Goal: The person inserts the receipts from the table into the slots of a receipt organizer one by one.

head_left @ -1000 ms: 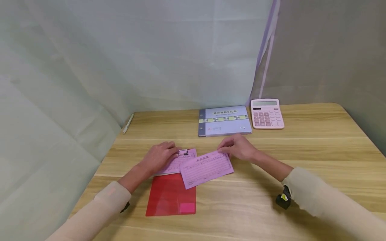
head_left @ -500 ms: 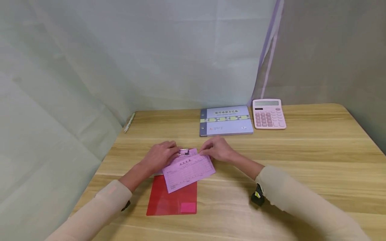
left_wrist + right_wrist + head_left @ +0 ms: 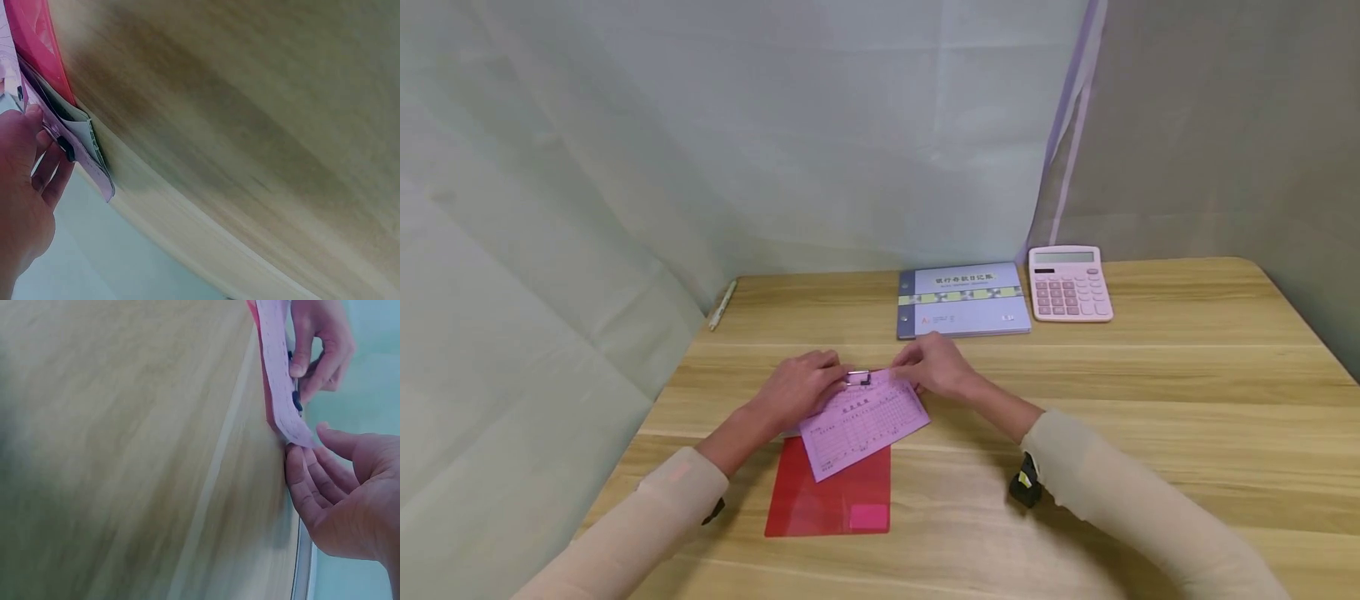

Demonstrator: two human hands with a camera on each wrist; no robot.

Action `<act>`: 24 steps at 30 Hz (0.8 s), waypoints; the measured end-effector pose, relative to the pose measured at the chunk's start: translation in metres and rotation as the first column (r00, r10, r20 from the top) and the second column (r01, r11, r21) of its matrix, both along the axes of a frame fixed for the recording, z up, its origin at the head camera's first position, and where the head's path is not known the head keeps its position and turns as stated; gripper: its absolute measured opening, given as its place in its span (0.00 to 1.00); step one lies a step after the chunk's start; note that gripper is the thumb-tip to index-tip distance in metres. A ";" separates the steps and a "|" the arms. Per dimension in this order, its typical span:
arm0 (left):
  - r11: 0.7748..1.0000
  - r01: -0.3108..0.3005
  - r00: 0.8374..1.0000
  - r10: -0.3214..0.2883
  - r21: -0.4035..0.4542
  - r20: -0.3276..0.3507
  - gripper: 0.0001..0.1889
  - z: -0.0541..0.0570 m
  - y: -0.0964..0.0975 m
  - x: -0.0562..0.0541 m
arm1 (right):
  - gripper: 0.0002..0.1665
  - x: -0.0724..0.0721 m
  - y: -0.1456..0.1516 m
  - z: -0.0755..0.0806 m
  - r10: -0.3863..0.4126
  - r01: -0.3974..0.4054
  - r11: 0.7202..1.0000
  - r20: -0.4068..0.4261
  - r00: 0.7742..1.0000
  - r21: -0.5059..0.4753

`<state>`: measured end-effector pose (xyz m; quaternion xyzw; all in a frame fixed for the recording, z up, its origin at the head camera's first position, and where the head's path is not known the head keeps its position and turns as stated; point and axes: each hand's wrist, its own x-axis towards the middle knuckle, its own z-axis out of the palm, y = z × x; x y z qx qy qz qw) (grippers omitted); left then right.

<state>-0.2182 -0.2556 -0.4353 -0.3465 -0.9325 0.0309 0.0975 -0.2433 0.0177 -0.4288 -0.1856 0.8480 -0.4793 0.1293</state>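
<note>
A red plastic folder (image 3: 827, 500) lies on the table under a stack of printed pink slips (image 3: 842, 402). My left hand (image 3: 797, 387) grips the metal clip (image 3: 859, 378) at the folder's top, thumb above and fingers below in the left wrist view. Another pink slip (image 3: 865, 433) lies tilted over the stack and folder, its upper right end by my right hand (image 3: 934, 367). In the right wrist view, the right fingers (image 3: 303, 481) touch the paper's curled end from beneath, while the thumb stands apart from it.
A blue-grey account book (image 3: 962, 312) lies at the back of the wooden table (image 3: 1187, 400), with a pink calculator (image 3: 1070, 283) to its right. A pen (image 3: 722, 305) rests by the back left edge. Pale curtains (image 3: 820, 142) hang behind.
My right hand has carried the loose slip leftward over the clipped stack, and its thumb now stands off the paper. The left hand has stayed at the clip.
</note>
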 end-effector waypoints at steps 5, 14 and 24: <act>1.000 0.014 1.000 -0.014 -0.006 -0.015 0.18 0.001 0.001 0.000 | 0.04 -0.001 0.005 0.000 0.010 -0.010 1.000 0.030 1.000 -0.002; 0.999 0.040 0.999 -0.040 0.025 -0.019 0.16 0.002 0.000 -0.001 | 0.03 0.005 -0.009 0.012 0.006 -0.004 0.999 0.055 0.998 -0.035; 0.997 0.050 0.998 -0.048 0.055 -0.027 0.15 0.003 0.002 -0.001 | 0.04 0.015 -0.028 0.002 -0.076 0.081 0.996 0.107 0.991 -0.044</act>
